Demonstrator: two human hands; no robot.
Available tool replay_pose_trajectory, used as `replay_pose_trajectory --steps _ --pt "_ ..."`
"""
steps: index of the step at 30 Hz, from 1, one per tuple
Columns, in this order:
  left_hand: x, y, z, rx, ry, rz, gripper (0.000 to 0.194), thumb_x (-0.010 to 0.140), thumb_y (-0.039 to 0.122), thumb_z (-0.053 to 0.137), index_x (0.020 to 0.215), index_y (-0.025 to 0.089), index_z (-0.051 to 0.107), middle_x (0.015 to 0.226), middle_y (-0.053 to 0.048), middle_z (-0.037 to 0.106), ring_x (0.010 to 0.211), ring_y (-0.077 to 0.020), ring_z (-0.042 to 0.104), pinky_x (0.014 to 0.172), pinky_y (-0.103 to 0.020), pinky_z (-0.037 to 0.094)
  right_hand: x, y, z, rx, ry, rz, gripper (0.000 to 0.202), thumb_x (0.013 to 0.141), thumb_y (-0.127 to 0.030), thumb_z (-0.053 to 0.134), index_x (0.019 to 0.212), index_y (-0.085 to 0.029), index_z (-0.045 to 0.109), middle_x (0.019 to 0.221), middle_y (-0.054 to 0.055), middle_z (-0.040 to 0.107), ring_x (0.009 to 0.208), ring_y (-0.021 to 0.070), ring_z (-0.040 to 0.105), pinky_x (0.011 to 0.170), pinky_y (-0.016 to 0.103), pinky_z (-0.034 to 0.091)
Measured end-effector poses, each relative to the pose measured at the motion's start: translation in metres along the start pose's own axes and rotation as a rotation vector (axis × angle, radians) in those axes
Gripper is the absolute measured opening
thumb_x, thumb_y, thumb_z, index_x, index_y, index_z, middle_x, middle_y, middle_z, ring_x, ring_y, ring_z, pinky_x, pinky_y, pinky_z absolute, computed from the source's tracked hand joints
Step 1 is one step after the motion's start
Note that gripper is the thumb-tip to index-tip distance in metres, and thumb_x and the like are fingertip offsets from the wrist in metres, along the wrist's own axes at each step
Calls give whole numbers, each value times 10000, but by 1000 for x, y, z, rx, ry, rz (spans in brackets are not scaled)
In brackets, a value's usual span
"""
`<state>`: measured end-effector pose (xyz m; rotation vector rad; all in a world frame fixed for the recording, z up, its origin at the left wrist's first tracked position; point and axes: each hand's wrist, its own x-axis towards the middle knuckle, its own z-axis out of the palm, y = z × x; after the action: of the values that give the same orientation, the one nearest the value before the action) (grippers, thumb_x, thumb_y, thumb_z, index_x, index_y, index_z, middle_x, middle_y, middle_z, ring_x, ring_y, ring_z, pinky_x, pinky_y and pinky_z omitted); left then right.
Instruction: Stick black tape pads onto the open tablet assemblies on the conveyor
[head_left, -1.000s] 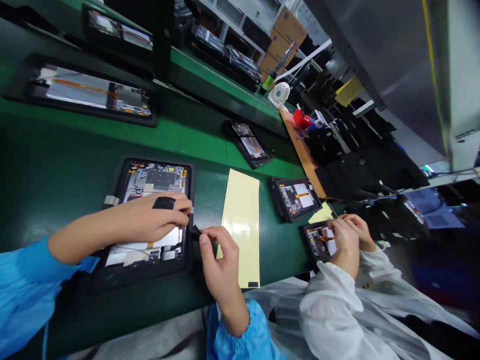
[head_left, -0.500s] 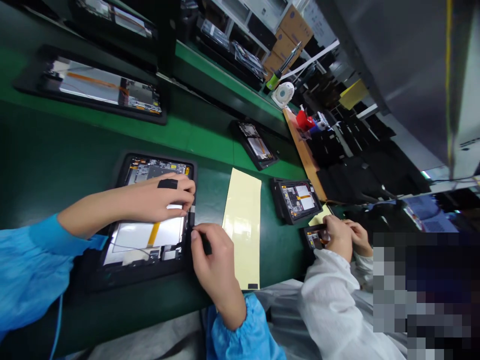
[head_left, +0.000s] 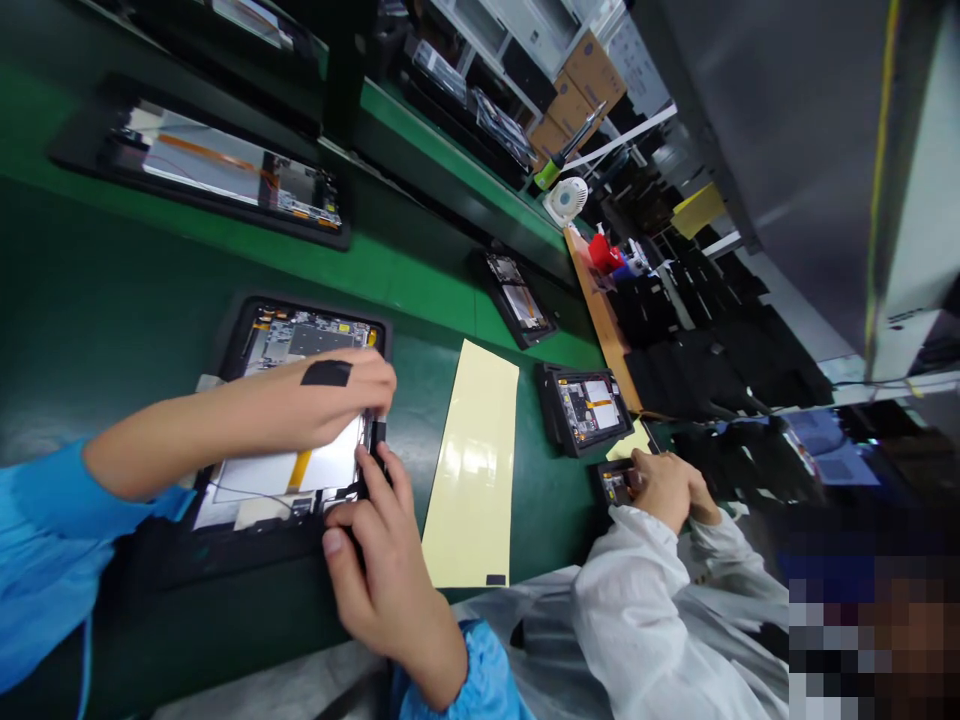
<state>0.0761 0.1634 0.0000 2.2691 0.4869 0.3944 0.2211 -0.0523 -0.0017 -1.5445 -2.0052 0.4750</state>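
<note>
An opened tablet [head_left: 259,480] lies in a black tray in front of me, its circuit board, silvery battery area and orange ribbon exposed. My left hand [head_left: 337,395] reaches across it, fingers bent together at its right edge; the fingertips and anything between them are hidden. A black patch [head_left: 326,373] sticks to the back of that hand. Just below, my right hand [head_left: 390,570] has its fingers apart, two tips resting on the tablet's right edge near a black strip, the thumb out to the left.
A pale yellow sheet [head_left: 476,460] with a small dark piece at its bottom lies right of the tablet. Other opened tablets rest in trays at the upper left [head_left: 217,165], on the green strip [head_left: 517,295] and farther right [head_left: 589,405]. A co-worker's hands [head_left: 671,485] work on another device.
My right hand has shifted left and stretched its fingers from a pinch onto the tablet's edge. My left fingers have drawn together and down at that edge. The view has shifted slightly.
</note>
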Motion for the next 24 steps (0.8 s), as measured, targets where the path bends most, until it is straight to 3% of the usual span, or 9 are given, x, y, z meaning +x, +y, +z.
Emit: replay_pose_trajectory --steps 4,9,13,15,17,20,24 --pt "-4 2 9 -41 -151 52 415 786 374 344 799 287 749 867 25 712 907 -144 657 869 -320 520 0 4 -1 101 -10 34 153 1122 -285 636 1127 -191 757 1761 178 552 1751 300 348 1416 500 344" --pt "6 1 4 -4 -127 8 334 722 387 375 693 301 697 811 17 684 903 -164 644 868 -352 492 0 4 -5 175 -12 91 127 1094 -308 699 1133 -209 769 1735 154 589 1737 300 384 1383 488 392" --pt "11 -1 -4 21 -75 -19 334 686 421 397 719 307 710 840 0 681 961 -191 640 935 -376 473 9 2 -15 167 -18 80 121 1097 -301 707 1135 -209 776 1623 168 700 1659 304 516 1331 473 459" --pt "12 -3 -6 15 -59 -25 334 666 414 404 734 307 713 846 -5 680 970 -195 633 937 -373 468 18 2 -23 171 12 59 105 1106 -268 690 1099 -212 779 1425 150 822 1477 275 699 1220 401 558" --pt "12 -6 -5 2 -39 -22 332 669 406 409 745 304 716 852 -6 686 970 -194 644 941 -373 480 30 5 -31 113 95 44 149 1128 -226 639 1068 -210 775 1132 101 879 1140 227 827 990 318 634" --pt "12 -8 -3 -5 7 -13 298 704 399 416 720 307 699 839 -10 694 999 -189 678 995 -375 504 50 14 -37 -193 242 -37 261 1161 -192 541 1048 -189 777 885 66 797 818 218 738 723 329 560" --pt "12 -10 -1 24 80 -16 273 682 392 391 671 316 652 829 -15 698 985 -187 646 1077 -393 473 70 26 -26 -534 348 -175 357 1179 -190 482 978 -191 776 788 55 654 733 229 585 625 372 425"
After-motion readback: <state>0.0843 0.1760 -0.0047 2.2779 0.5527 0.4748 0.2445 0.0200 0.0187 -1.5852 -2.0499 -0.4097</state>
